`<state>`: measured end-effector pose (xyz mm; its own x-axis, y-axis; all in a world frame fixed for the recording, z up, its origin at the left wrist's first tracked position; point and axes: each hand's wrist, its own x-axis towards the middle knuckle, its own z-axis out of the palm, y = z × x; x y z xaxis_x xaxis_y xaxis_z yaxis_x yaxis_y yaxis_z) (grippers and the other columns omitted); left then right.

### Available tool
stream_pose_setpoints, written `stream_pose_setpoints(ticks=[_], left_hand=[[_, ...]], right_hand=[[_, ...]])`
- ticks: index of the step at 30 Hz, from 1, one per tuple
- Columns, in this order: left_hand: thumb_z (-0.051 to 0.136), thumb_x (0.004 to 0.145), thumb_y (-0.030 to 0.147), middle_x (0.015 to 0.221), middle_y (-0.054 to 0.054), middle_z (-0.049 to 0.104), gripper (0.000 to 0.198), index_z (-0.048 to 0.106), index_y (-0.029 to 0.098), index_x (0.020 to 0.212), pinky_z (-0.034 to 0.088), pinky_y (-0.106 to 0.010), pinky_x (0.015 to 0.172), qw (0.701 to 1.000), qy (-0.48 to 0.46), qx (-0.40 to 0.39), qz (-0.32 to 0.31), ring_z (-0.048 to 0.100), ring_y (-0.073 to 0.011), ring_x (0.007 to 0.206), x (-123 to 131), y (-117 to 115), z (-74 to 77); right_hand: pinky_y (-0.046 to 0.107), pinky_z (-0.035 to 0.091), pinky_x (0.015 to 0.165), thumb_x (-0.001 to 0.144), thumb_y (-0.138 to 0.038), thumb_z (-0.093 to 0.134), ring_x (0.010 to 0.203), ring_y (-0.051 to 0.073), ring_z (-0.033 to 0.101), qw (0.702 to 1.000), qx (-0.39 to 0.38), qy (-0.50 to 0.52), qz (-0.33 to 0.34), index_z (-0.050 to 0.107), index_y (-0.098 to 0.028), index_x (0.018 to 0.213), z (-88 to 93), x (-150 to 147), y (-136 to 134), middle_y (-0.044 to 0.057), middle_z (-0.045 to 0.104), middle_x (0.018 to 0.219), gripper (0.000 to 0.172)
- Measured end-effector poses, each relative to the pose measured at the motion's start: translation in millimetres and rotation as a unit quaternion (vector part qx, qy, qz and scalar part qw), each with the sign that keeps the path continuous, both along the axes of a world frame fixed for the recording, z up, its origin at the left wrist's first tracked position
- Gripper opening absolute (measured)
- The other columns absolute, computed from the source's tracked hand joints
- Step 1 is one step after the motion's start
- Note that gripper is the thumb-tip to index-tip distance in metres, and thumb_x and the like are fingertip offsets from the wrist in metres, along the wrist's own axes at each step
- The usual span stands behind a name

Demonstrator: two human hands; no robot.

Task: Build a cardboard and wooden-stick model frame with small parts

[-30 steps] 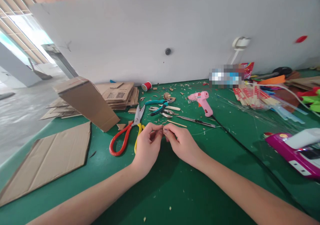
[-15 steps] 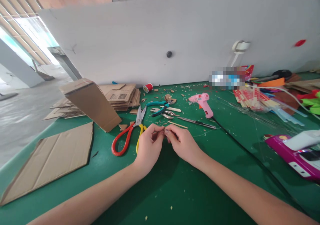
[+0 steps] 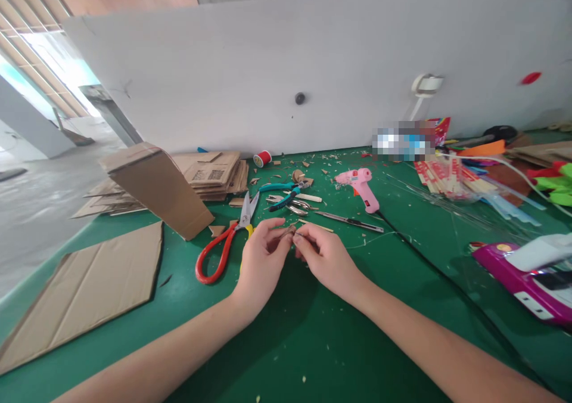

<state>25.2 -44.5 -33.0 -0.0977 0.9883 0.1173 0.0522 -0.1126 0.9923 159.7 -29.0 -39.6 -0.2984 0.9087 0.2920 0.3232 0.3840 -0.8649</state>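
Pinching a small brownish piece (image 3: pixel 291 229) between the fingertips of the left hand (image 3: pixel 261 263) and the right hand (image 3: pixel 328 260), over the green tabletop (image 3: pixel 290 349); too small and too covered to identify. For good control of so slight a piece, probably best gripped lightly near its ends, with both forearms steady and thumbs not blocking the view. Just beyond the fingertips, a thin stick (image 3: pixel 316 226) and, farther to the right, a utility knife (image 3: pixel 349 221); to be kept clear of during any turning of the wrists. Partly behind the left hand, red-and-yellow scissors (image 3: pixel 245 217) with parted blades, likewise to be avoided by the knuckles. Farther out, teal-handled pliers (image 3: pixel 292 194) among scraps, a pink glue gun (image 3: pixel 364 189) on its side, and a red spool (image 3: pixel 264 158) near the wall. At far left, a tilted cardboard form (image 3: pixel 156 191) and a flat cardboard sheet (image 3: pixel 89 295).
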Motion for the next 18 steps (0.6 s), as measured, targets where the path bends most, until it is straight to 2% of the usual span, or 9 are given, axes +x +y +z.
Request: stream_pose_setpoints(ticks=[5, 9, 11, 15, 18], left_hand=[[0.067, 0.073, 0.025, 0.089, -0.005, 0.071, 0.021, 0.062, 0.014, 0.091, 0.052, -0.027, 0.081, 0.999, -0.03, -0.023, -0.01, 0.067, -0.0157, 0.085, 0.8, 0.4, 5.7], [0.069, 0.072, 0.025, 0.086, -0.003, 0.069, 0.02, 0.064, 0.014, 0.088, 0.051, -0.025, 0.077, 0.998, -0.056, -0.026, -0.01, 0.064, -0.0137, 0.082, -0.5, 0.5, 5.6], [0.069, 0.072, 0.026, 0.085, -0.003, 0.068, 0.021, 0.064, 0.014, 0.088, 0.051, -0.025, 0.076, 0.997, -0.071, -0.03, -0.021, 0.064, -0.0133, 0.08, -1.8, 0.6, 5.2], [0.069, 0.073, 0.025, 0.085, -0.004, 0.069, 0.02, 0.063, 0.014, 0.088, 0.052, -0.027, 0.075, 0.996, -0.079, -0.028, -0.024, 0.064, -0.0138, 0.079, -3.3, 0.9, 4.8], [0.067, 0.075, 0.024, 0.083, -0.004, 0.069, 0.016, 0.063, 0.014, 0.087, 0.053, -0.028, 0.074, 0.999, -0.045, -0.008, -0.015, 0.065, -0.0142, 0.077, -4.2, 0.7, 4.7]], right_hand=[[0.024, 0.039, 0.054, 0.089, -0.028, 0.047, 0.061, 0.012, 0.056, 1.0, -0.01, 0.016, -0.011, 0.05, -0.021, 0.085, 1.8, 2.0, -1.0, -0.001, 0.06, 0.068, 0.009], [0.025, 0.041, 0.055, 0.089, -0.029, 0.046, 0.065, 0.013, 0.06, 1.0, -0.004, 0.017, -0.009, 0.051, -0.021, 0.087, -1.6, 3.2, -1.0, 0.0, 0.062, 0.07, 0.009], [0.025, 0.043, 0.055, 0.089, -0.029, 0.046, 0.067, 0.014, 0.062, 0.999, -0.012, 0.031, -0.009, 0.05, -0.022, 0.094, -4.3, 3.1, -0.7, 0.0, 0.064, 0.072, 0.01], [0.028, 0.047, 0.06, 0.089, -0.027, 0.048, 0.073, 0.016, 0.066, 0.999, -0.01, 0.053, 0.001, 0.045, -0.022, 0.111, -6.6, 2.0, -0.3, 0.001, 0.068, 0.077, 0.022], [0.03, 0.05, 0.065, 0.089, -0.025, 0.049, 0.08, 0.017, 0.067, 0.999, 0.012, 0.046, 0.005, 0.049, -0.022, 0.107, -4.9, 1.7, -1.7, 0.004, 0.069, 0.088, 0.018]])
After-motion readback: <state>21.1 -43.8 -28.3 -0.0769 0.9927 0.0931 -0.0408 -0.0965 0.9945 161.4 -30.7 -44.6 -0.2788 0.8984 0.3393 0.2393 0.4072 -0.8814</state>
